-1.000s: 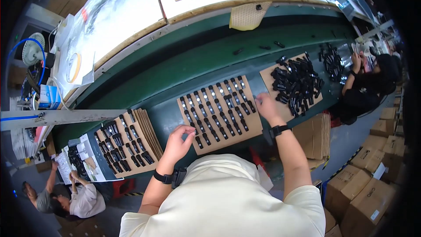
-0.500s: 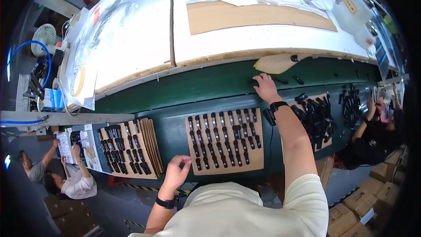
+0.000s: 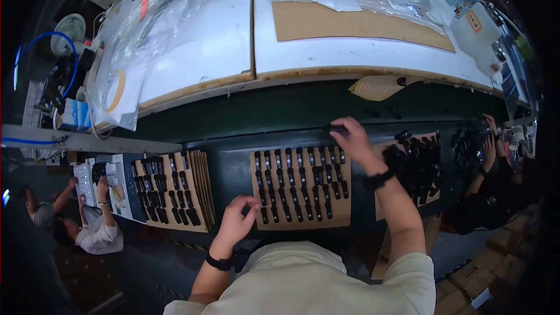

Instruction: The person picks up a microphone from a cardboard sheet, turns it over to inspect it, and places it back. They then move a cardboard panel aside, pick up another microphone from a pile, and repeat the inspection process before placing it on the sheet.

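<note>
Right hand (image 3: 352,138) gripping black part (image 3: 338,130), above cardboard tray (image 3: 303,221)

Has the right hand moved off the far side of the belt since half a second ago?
Yes. The right hand has come back toward the person, from the belt's far edge to the top edge of the cardboard tray of black parts, holding a small black part.

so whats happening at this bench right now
A person stands at a green conveyor belt over a cardboard sheet lined with rows of small black parts. The right hand reaches past the sheet's far edge and pinches one black part. The left hand rests at the sheet's near left corner.
</note>
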Motion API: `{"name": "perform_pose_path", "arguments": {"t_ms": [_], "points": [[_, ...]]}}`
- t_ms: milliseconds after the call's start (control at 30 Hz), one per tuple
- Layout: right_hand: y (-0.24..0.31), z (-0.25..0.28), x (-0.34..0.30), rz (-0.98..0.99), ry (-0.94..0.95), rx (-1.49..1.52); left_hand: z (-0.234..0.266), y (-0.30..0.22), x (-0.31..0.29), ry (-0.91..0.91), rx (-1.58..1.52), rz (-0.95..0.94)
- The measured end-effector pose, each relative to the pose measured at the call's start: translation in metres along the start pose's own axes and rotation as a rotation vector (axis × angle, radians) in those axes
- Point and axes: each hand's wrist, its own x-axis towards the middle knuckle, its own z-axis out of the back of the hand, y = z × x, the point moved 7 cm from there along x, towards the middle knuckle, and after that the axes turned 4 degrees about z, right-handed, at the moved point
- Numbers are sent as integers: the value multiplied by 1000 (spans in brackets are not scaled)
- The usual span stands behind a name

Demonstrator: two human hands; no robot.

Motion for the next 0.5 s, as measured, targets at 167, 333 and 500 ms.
{"name": "perform_pose_path", "arguments": {"t_ms": [167,333,500], "points": [[145,14,-56,142,-34,141,18,-49,0,18,-58,-168],[221,3,-98,179,-66,230,28,-88,-19,117,-195,-398],[268,-16,-127,300,-86,156,27,-96,-43,314,-254,-486]]}}
